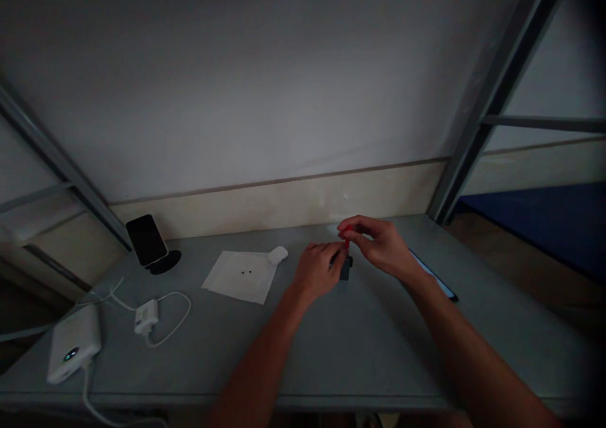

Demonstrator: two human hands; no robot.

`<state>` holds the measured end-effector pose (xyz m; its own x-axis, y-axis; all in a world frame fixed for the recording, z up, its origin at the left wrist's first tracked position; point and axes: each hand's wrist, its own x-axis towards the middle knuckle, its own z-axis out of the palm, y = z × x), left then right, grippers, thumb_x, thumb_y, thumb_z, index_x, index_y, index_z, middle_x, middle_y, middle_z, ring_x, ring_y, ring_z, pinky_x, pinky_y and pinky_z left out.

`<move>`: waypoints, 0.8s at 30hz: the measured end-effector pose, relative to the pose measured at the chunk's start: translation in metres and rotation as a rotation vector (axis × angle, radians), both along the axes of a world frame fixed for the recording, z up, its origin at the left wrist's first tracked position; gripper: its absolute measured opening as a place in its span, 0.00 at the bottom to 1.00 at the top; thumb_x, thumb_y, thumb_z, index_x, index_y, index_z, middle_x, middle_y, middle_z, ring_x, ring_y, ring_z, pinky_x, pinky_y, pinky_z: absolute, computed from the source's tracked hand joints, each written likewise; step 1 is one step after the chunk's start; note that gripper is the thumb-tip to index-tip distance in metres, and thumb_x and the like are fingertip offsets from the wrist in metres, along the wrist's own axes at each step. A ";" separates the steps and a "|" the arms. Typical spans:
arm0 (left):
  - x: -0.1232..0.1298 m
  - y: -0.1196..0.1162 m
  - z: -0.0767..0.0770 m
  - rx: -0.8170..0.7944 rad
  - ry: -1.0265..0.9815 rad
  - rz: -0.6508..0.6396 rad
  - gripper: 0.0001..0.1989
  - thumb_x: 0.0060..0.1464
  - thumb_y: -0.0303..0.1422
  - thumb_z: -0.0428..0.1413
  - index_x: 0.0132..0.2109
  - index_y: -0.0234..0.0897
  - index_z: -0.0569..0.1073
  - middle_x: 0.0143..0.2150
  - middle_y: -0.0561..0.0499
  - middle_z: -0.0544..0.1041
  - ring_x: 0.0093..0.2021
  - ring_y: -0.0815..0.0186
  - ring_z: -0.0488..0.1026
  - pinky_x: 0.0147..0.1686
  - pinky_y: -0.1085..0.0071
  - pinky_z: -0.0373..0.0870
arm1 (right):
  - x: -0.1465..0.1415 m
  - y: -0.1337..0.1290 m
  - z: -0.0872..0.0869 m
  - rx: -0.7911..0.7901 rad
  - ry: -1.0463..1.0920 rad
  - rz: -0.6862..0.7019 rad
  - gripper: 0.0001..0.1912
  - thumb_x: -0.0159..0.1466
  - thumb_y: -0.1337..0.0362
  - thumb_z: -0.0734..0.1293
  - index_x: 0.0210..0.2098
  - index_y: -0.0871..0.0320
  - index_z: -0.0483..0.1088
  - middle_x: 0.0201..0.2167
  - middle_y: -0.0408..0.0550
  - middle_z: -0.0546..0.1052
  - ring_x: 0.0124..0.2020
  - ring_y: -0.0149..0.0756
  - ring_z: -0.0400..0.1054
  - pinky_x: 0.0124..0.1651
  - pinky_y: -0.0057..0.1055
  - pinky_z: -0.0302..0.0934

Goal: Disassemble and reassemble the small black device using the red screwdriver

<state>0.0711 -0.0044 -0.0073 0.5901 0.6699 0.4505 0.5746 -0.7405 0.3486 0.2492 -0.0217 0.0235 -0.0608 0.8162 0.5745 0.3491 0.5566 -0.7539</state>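
Between the fingertips of my right hand is a slim red screwdriver-like tool, pointing down. Below it, a small dark block-shaped device is on the grey table, mostly covered by my left hand. The left fingers are closed round the device's near side, and their tips come close to the red tool's lower end. Whether the tool's tip touches the device is hidden by the fingers.
Left of my hands lies a white paper sheet with tiny dark bits and a white rounded object at its corner. A phone on a stand, a white adapter, a cabled power bank and a flat phone surround the work.
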 end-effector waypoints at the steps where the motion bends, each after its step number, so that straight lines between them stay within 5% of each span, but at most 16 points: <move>1: 0.000 0.000 0.000 0.006 0.005 -0.003 0.14 0.73 0.35 0.46 0.50 0.40 0.76 0.47 0.49 0.84 0.48 0.61 0.80 0.52 0.64 0.69 | -0.001 0.000 -0.001 -0.009 0.005 0.001 0.07 0.66 0.60 0.69 0.40 0.54 0.77 0.35 0.46 0.82 0.36 0.39 0.76 0.43 0.35 0.69; 11: -0.007 0.000 0.004 -0.001 0.077 -0.064 0.12 0.70 0.32 0.50 0.52 0.41 0.77 0.51 0.49 0.82 0.52 0.60 0.78 0.55 0.62 0.69 | -0.007 0.002 -0.005 -0.055 0.081 -0.096 0.07 0.64 0.61 0.69 0.38 0.56 0.78 0.26 0.43 0.78 0.28 0.37 0.73 0.37 0.33 0.67; 19: -0.013 0.005 0.002 -0.033 0.108 -0.101 0.16 0.63 0.28 0.56 0.57 0.40 0.75 0.54 0.46 0.81 0.55 0.57 0.77 0.59 0.59 0.69 | -0.007 0.001 -0.005 -0.066 0.111 0.017 0.09 0.64 0.59 0.70 0.41 0.56 0.78 0.30 0.45 0.80 0.30 0.37 0.74 0.37 0.33 0.69; 24: -0.013 0.006 0.000 -0.059 0.088 -0.104 0.16 0.63 0.27 0.57 0.57 0.44 0.75 0.55 0.48 0.81 0.57 0.58 0.77 0.60 0.58 0.69 | -0.014 0.001 -0.006 -0.070 0.177 -0.062 0.09 0.62 0.58 0.70 0.37 0.57 0.78 0.27 0.46 0.78 0.28 0.37 0.73 0.30 0.30 0.67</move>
<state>0.0584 0.0014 -0.0071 0.6934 0.6266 0.3557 0.5261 -0.7776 0.3444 0.2356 -0.0208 0.0176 0.0880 0.8534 0.5138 0.2398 0.4825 -0.8424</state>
